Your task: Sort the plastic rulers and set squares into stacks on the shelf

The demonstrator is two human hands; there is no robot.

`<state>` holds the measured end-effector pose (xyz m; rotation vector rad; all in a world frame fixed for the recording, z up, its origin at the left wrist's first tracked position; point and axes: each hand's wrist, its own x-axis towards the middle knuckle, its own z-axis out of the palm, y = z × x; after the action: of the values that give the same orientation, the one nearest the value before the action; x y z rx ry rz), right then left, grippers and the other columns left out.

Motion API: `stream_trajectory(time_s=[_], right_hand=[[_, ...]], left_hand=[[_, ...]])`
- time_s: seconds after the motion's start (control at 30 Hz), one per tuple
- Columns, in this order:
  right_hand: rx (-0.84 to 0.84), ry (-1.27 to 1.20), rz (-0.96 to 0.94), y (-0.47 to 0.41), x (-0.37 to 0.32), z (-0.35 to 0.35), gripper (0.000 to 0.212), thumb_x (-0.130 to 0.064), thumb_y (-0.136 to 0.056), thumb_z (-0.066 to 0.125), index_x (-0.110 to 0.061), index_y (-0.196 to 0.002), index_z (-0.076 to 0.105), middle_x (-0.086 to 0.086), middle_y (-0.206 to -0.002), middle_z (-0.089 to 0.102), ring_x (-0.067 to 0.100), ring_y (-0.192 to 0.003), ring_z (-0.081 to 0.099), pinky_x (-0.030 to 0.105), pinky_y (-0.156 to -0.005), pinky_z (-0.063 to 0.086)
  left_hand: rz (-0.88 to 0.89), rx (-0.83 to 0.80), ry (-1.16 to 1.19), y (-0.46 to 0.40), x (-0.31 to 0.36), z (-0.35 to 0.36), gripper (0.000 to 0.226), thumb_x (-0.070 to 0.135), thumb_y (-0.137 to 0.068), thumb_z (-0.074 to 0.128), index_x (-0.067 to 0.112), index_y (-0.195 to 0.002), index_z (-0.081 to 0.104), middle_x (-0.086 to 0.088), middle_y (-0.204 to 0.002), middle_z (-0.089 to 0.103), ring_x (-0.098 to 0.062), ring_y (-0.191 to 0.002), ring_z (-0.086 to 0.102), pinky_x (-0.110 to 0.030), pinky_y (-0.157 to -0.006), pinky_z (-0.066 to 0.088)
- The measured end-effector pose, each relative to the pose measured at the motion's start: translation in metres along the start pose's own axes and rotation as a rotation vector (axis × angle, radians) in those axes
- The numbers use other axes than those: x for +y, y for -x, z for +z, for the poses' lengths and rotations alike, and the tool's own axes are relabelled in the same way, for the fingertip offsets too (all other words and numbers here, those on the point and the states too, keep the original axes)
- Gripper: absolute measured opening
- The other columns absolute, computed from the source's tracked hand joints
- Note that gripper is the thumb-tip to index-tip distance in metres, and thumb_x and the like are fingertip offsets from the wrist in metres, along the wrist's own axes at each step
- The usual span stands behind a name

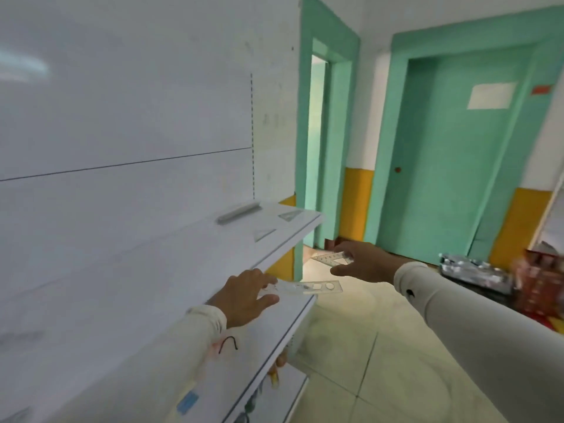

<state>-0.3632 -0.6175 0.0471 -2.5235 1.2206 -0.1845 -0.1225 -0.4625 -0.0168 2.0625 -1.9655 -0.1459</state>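
Nearest the camera, the lower shelf [268, 340] runs along the left, white with a dark front edge, and the left sleeve [171, 355] lies across it. The left hand [244, 296] reaches over this shelf's far end, fingers and thumb closed on one end of a clear ruler [308, 287]. The ruler (see-through, with round and square cut-outs) sticks out to the right, past the shelf's corner and over the tiled floor [351, 346]. Whether its held end touches the shelf cannot be told.

A little further on, the right hand [363, 261] is held out in the air off the shelf's end, between the two shelf levels in height. Its fingers and thumb pinch a second clear ruler [331, 257] with printed marks, which points left toward the shelving and touches nothing else.

Beyond both hands is the upper shelf [213, 239], also white. Near its back lies a neat stack of rulers [239, 212], set lengthwise along the shelf. Toward the shelf's right end lie two clear set squares, one close to the front edge [264, 234] and one nearer the far corner [290, 215], apart from each other and from the stack.

Further back stand a green door frame [332, 117] and a closed green door [457, 166]. Shiny packets [470, 271], blurred, lie on the floor at the right.
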Motion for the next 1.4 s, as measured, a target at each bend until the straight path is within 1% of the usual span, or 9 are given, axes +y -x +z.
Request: stream_trajectory(time_s=[0.07,0.2,0.4,0.6,0.67,0.9,1.03,1.2,1.4], right_hand=[[0.009,-0.01,0.046,-0.007,0.038,-0.01,0.065,-0.05,-0.084,0.066,-0.023,-0.139,0.045,0.003,-0.136,0.054,0.022,-0.119,0.053,0.031,-0.097,0.043],[0.036,-0.013,0.126,-0.031,0.102,-0.02,0.065,-0.051,-0.084,0.066,-0.023,-0.139,0.045,0.003,-0.136,0.055,0.02,-0.119,0.054,0.03,-0.098,0.042],[0.048,-0.003,0.196,-0.101,0.181,-0.037,0.065,-0.052,-0.084,0.066,-0.024,-0.139,0.045,0.002,-0.135,0.055,0.02,-0.118,0.054,0.03,-0.097,0.043],[0.081,0.058,0.221,-0.208,0.244,-0.072,0.058,-0.051,-0.083,0.067,-0.025,-0.132,0.052,0.0,-0.127,0.06,0.014,-0.099,0.053,0.024,-0.082,0.04],[0.089,0.08,0.223,-0.242,0.259,-0.089,0.054,-0.048,-0.085,0.066,-0.022,-0.13,0.053,0.0,-0.126,0.061,0.016,-0.1,0.055,0.026,-0.084,0.043],[0.056,0.075,0.173,-0.361,0.294,-0.109,0.057,-0.05,-0.085,0.065,-0.021,-0.132,0.051,0.001,-0.127,0.06,0.016,-0.1,0.057,0.024,-0.082,0.045],[0.007,0.039,0.088,-0.438,0.289,-0.099,0.056,-0.052,-0.083,0.066,-0.024,-0.13,0.052,0.0,-0.124,0.06,0.019,-0.103,0.057,0.032,-0.09,0.049],[-0.088,0.005,-0.114,-0.54,0.246,-0.076,0.063,-0.051,-0.083,0.067,-0.024,-0.137,0.047,0.002,-0.135,0.055,0.02,-0.115,0.055,0.025,-0.09,0.041],[-0.248,-0.033,-0.454,-0.643,0.162,-0.055,0.068,-0.051,-0.084,0.067,-0.022,-0.14,0.043,0.003,-0.14,0.05,0.016,-0.127,0.049,0.029,-0.101,0.041]], left_hand=[[0.035,-0.004,-0.004,-0.038,0.016,0.013,0.057,0.06,-0.086,0.037,0.031,-0.134,0.046,0.007,-0.124,0.052,-0.014,-0.119,0.046,-0.034,-0.101,0.033],[0.103,0.009,0.01,-0.112,0.038,0.031,0.044,0.05,-0.094,0.048,0.03,-0.133,0.047,0.007,-0.127,0.05,-0.014,-0.12,0.045,-0.032,-0.101,0.031],[0.145,0.031,-0.027,-0.235,0.038,0.049,0.044,0.047,-0.095,0.048,0.03,-0.135,0.046,0.005,-0.131,0.049,-0.015,-0.125,0.042,-0.035,-0.105,0.031],[0.166,0.042,0.022,-0.376,0.026,0.064,0.042,0.046,-0.097,0.046,0.029,-0.135,0.046,0.005,-0.133,0.048,-0.015,-0.127,0.041,-0.036,-0.106,0.029],[0.174,0.044,0.042,-0.421,0.024,0.064,0.042,0.047,-0.096,0.046,0.03,-0.134,0.046,0.006,-0.131,0.049,-0.015,-0.125,0.043,-0.036,-0.106,0.031],[0.114,0.06,0.002,-0.522,-0.016,0.061,0.066,0.062,-0.08,0.028,0.03,-0.135,0.047,0.005,-0.127,0.051,-0.016,-0.119,0.046,-0.038,-0.102,0.034],[-0.001,0.118,0.004,-0.539,-0.07,0.054,0.083,0.075,-0.072,0.016,0.029,-0.133,0.048,0.005,-0.126,0.051,-0.016,-0.12,0.045,-0.038,-0.102,0.034],[-0.241,0.174,-0.031,-0.519,-0.134,0.036,0.083,0.074,-0.069,0.014,0.031,-0.131,0.048,0.008,-0.122,0.051,-0.014,-0.117,0.045,-0.035,-0.099,0.032],[-0.634,0.262,-0.084,-0.458,-0.18,0.004,0.063,0.07,-0.081,0.039,0.031,-0.129,0.051,0.007,-0.125,0.052,-0.015,-0.119,0.046,-0.035,-0.103,0.033]])
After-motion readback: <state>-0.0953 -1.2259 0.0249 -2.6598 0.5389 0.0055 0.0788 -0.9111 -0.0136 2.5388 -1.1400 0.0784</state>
